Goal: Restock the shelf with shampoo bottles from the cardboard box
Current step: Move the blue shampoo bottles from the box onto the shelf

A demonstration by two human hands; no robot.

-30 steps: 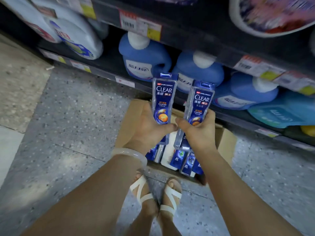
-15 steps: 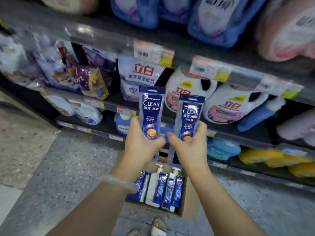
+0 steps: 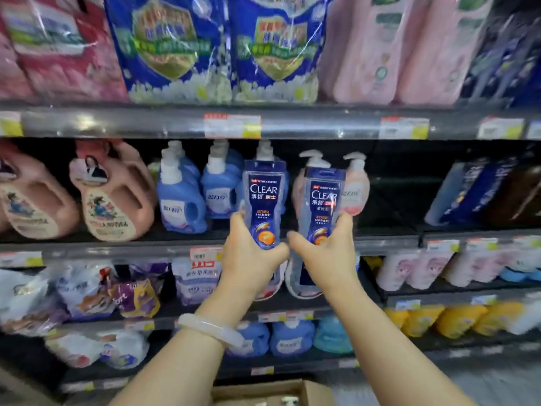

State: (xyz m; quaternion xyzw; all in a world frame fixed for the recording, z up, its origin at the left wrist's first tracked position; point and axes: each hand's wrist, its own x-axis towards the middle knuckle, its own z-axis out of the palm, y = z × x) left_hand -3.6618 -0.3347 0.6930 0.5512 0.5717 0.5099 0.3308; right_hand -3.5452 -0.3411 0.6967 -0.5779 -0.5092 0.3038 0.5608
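My left hand grips a blue CLEAR shampoo bottle by its lower half and holds it upright. My right hand holds a second CLEAR shampoo bottle the same way, just to the right. Both bottles are raised in front of the middle shelf, close to a dark gap right of the pump bottles. The cardboard box shows only its top edge at the bottom of the view, below my arms.
Blue detergent bottles and pink jugs fill the middle shelf's left part. Pink pump bottles stand behind the shampoo. Dark blue packs lean at the right. Large refill bags crowd the shelf above.
Both hands have risen with the two shampoo bottles from just above the box to the height of the middle shelf. The view has tilted up, so the box has dropped to the bottom edge.
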